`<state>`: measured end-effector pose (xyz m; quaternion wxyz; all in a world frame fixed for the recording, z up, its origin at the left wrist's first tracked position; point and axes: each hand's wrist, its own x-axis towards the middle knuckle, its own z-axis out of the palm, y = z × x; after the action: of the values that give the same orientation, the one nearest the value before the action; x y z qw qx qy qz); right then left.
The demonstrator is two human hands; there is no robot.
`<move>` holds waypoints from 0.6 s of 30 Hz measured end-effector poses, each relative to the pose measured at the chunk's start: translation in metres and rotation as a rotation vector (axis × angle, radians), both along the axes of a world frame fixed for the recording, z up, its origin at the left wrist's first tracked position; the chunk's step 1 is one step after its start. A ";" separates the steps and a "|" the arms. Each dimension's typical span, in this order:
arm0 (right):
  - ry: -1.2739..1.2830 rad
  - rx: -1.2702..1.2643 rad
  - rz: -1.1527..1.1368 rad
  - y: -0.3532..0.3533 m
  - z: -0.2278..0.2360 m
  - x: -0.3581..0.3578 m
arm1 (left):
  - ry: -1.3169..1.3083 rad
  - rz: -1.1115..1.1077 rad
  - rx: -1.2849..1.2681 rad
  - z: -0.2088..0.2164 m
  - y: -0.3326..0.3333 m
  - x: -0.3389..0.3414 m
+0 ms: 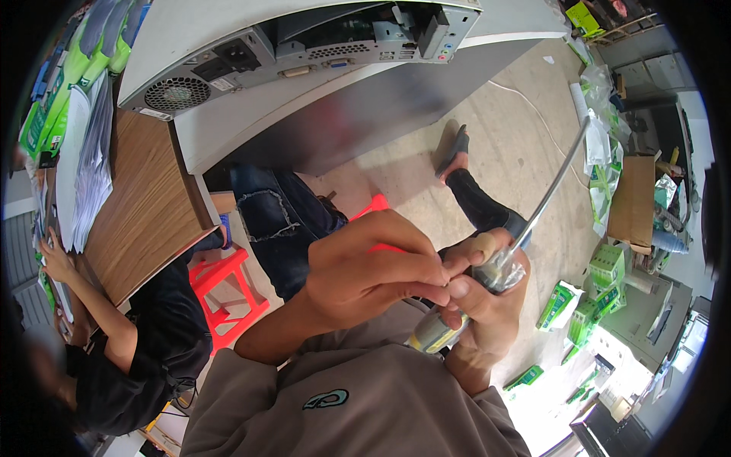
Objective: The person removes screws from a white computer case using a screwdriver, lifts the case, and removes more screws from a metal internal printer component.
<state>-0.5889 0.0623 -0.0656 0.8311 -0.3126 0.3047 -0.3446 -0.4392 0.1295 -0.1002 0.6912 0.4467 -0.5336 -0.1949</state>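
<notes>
- Head view: a pale floor (525, 145) spreads beyond a white surface (228, 133) carrying a computer case (327, 57), rear ports toward the person.
- The right hand (489, 308) grips a long-shafted screwdriver (537, 207) by its handle before the chest, shaft slanting up rightward.
- The left hand (365, 266) bunches its fingertips against the handle; whether its grip pinches anything, I cannot tell.
- Leftward, a black-clad co-worker (164, 335) sits by a wood-grain surface (141, 198).

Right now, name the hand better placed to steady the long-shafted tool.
Probably the right hand: it is wrapped around the handle of the tool, while the left hand is pinched close beside it.
</notes>
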 end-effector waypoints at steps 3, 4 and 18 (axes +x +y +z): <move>0.005 -0.016 -0.020 0.001 0.002 0.001 | 0.016 -0.007 0.019 0.004 0.001 0.000; 0.002 -0.011 -0.024 0.002 0.003 0.002 | 0.021 -0.022 0.007 0.003 0.001 0.001; 0.208 -0.345 -0.108 0.013 0.008 0.009 | 0.042 -0.038 -0.011 -0.002 0.003 0.005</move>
<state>-0.5802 0.0758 -0.0580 0.7097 -0.4674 0.3416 -0.4015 -0.4340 0.1329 -0.1022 0.7006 0.4285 -0.5287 -0.2145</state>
